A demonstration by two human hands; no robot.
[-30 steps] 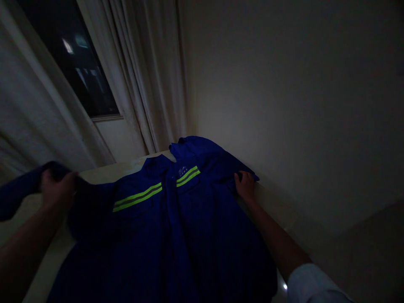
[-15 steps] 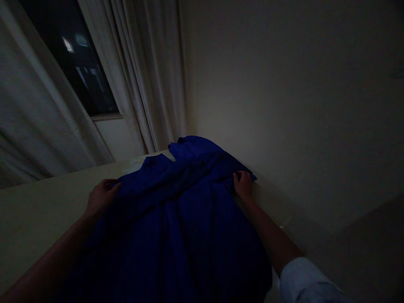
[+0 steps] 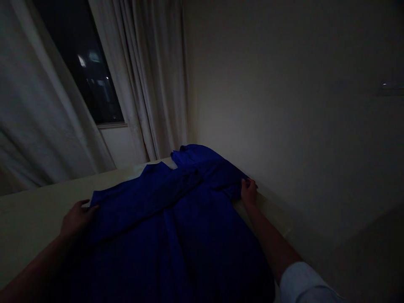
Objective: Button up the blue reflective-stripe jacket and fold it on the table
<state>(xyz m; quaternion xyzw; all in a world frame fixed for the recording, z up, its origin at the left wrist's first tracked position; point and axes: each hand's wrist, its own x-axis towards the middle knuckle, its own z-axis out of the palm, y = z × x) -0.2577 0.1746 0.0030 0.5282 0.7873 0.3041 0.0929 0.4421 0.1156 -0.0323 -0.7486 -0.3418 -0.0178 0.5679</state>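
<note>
A dark blue work jacket (image 3: 176, 223) lies spread on a pale table (image 3: 34, 210) in dim light. One sleeve is folded across its chest, so the reflective stripes are hidden. My left hand (image 3: 77, 216) rests at the jacket's left edge with fingers curled on the fold of the sleeve. My right hand (image 3: 249, 192) grips the cloth at the jacket's right shoulder, close to the wall. More blue fabric (image 3: 195, 153) is bunched at the far end, by the collar.
White curtains (image 3: 148, 75) hang behind the table on both sides of a dark window (image 3: 88, 63). A plain wall (image 3: 299, 126) runs close along the table's right edge.
My left hand carried the left sleeve over the chest, covering the yellow stripes, then slid back to the jacket's left edge. My right hand stayed at the right shoulder.
</note>
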